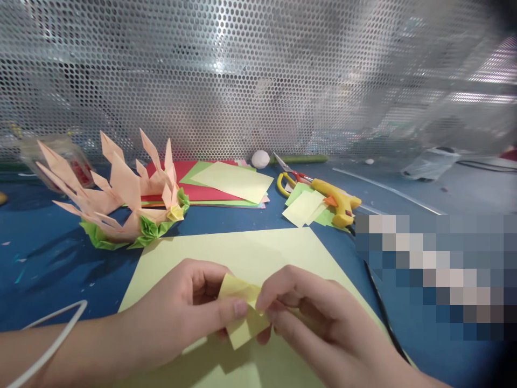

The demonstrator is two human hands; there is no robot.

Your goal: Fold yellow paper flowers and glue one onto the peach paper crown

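Note:
Between my two hands is a small creased piece of yellow paper [245, 330], held just above a large pale yellow sheet [226, 245]. My left hand [189, 307] is closed on its left side, with the thumb lying across the front. At the right edge, the thumb and forefinger of my right hand [319, 318] pinch the same paper. The fingers behind it are partly hidden. Left of the sheet stands a ring of folded peach paper points [125, 183] with green paper leaves [151, 230] and a small yellow flower [176, 212] at its base.
Behind lie stacked coloured papers [234, 180], scissors [286, 183] and a yellow glue gun [337, 202] beside small paper squares [304, 208]. Its black cable [382, 307] runs down the right side. A clear glue stick [388, 188] lies farther right. A perforated metal screen [242, 81] bounds the table.

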